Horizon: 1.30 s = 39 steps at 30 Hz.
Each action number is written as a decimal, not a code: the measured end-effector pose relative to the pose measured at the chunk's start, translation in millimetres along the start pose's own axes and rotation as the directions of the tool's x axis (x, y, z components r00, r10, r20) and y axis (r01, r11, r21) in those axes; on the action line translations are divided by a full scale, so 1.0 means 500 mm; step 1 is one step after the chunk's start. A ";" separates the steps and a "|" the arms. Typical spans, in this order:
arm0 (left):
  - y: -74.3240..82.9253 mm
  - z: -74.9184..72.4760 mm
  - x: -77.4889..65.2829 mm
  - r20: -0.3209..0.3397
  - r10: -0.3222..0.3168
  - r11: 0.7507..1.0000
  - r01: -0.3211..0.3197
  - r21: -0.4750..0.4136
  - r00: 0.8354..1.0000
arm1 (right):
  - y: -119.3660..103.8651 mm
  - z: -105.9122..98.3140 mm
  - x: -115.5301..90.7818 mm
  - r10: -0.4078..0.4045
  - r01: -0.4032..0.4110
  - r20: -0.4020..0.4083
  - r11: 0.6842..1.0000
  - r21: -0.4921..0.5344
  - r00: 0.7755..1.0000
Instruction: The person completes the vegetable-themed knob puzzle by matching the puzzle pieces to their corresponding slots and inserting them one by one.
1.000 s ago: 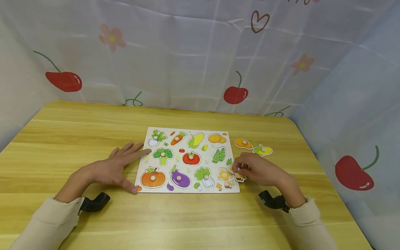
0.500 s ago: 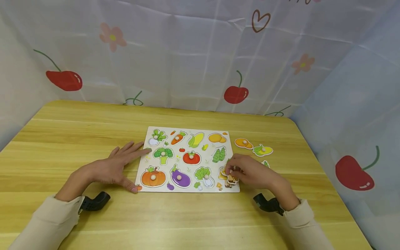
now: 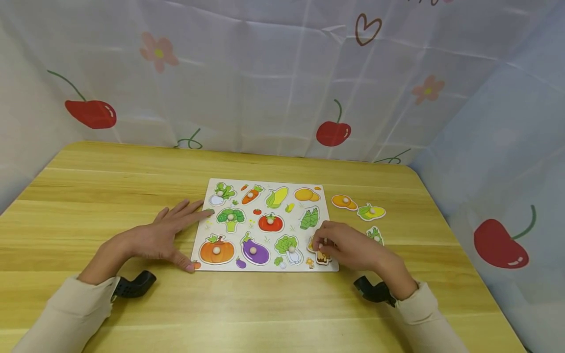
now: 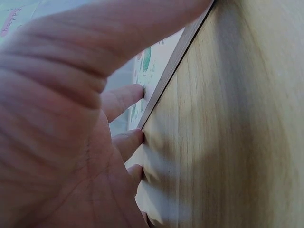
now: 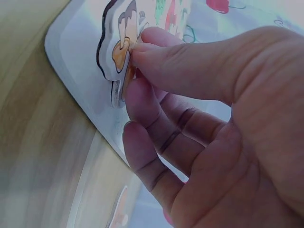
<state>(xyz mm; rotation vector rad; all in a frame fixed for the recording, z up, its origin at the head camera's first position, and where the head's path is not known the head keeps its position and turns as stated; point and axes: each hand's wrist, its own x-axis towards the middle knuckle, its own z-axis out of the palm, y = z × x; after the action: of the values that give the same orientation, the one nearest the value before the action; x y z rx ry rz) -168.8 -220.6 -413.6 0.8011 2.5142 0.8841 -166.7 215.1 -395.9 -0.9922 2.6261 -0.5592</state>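
Note:
In the head view, my right hand (image 3: 353,245) is over the lower right corner of a vegetable puzzle board (image 3: 295,267). Thumb and fingertips pinch a mushroom puzzle piece (image 3: 323,256), which overlaps the printed mushroom spot. The right wrist view shows the mushroom piece (image 5: 122,50) close over the board, its white edge visible and the fingers covering part of it. My left hand (image 3: 163,238) rests with spread fingers at the board's left edge, thumb by the lower corner and index fingertip on the border. Pumpkin (image 3: 209,252), eggplant (image 3: 258,256) and several other knobbed pieces sit in their spots.
Right of the board lie a loose orange potato-like piece (image 3: 340,202), a corn piece (image 3: 375,213) and a green leafy piece (image 3: 374,234), the last partly behind my right hand. A printed curtain (image 3: 265,88) hangs behind the wooden table (image 3: 247,314).
My right hand has moved left with the mushroom piece, from beside the board's right edge onto the mushroom spot. The green leafy piece has come into view. My left hand stays put.

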 end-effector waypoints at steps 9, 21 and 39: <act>-0.001 0.000 0.000 0.001 -0.002 1.000 0.002 0.003 1.000 | -0.002 0.005 0.002 0.016 -0.017 0.032 1.000 0.016 0.999; 0.002 0.000 -0.001 0.001 -0.014 1.000 0.014 -0.010 1.000 | 0.001 -0.002 -0.003 0.040 -0.040 0.001 0.999 -0.005 0.999; -0.008 0.004 0.001 -0.009 0.006 1.000 -0.006 0.000 1.000 | 0.038 -0.037 -0.025 0.122 -0.121 -0.038 0.993 0.007 0.992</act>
<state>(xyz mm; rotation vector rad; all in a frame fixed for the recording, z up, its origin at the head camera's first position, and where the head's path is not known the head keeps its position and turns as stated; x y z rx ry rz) -169.5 -221.9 -417.7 0.8069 2.5205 0.8913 -175.5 241.3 -386.4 -0.8210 2.6950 -0.5609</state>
